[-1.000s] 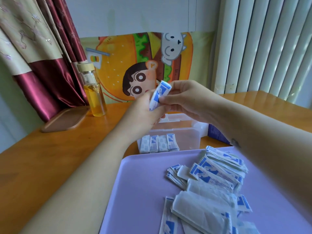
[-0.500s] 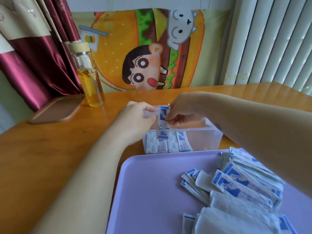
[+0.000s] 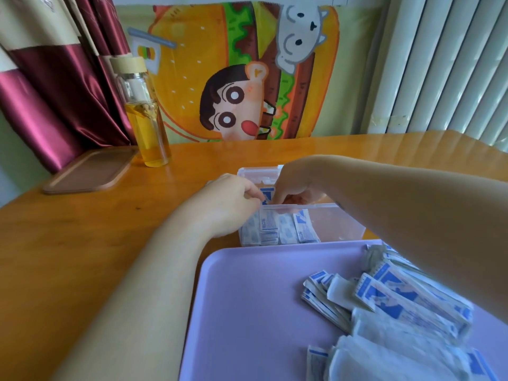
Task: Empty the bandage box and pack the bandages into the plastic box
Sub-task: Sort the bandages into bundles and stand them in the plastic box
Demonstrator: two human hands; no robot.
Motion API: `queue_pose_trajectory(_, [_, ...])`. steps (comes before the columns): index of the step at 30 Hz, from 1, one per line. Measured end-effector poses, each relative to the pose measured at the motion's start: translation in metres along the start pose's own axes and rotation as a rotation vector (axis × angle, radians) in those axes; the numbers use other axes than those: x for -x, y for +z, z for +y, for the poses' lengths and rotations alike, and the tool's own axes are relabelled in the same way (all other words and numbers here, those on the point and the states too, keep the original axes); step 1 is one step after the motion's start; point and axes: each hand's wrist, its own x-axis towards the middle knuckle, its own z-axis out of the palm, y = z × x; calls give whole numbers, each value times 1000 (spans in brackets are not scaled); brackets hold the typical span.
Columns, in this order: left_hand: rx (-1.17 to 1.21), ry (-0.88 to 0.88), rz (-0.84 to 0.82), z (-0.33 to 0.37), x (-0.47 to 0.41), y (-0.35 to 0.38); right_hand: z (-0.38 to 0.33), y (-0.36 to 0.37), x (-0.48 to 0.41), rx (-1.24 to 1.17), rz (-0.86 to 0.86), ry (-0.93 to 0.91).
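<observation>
Clear plastic box [image 3: 338,225] sits on the wooden table [image 3: 82,243], just beyond the far edge of a lilac tray [image 3: 247,312]. Both hands reach over its near rim. The left hand [image 3: 228,204] and the right hand [image 3: 295,188] pinch 1 blue-and-white wrapped bandage [image 3: 267,194] between their fingertips, holding it upright above the box's left part. Fingers of both hands are closed narrowly on that wrapper.

Inside the box, against the near wall, about 4 packed bandages [image 3: 280,229] stand side by side; the right part of the box looks bare. Small blue print shows on their wrappers, too blurred to read.

On the tray's right side lies a loose heap of wrapped bandages [image 3: 398,306], white with blue marks, partly under the right forearm. No brand name can be made out.

Behind, a glass bottle [image 3: 145,119] of yellow liquid with a pale cap stands beside a brown wooden board [image 3: 88,171]. A cartoon burger cloth [image 3: 233,72] hangs at the back.
</observation>
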Motion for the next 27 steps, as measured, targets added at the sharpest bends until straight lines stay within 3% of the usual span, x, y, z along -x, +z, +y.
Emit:
queue_pose_trajectory(5, [-3, 25, -7, -1, 0, 0, 1, 4, -2, 226, 21, 49])
queue_pose_trajectory(14, [-11, 31, 11, -3, -2, 0, 2, 11, -6, 347, 43, 50])
queue_pose_trajectory(20, [-18, 40, -3, -5, -3, 0, 5, 5, -3, 346, 150, -26])
queue_pose_trajectory(27, [-24, 29, 10, -5, -3, 1, 4, 6, -1, 152, 201, -69])
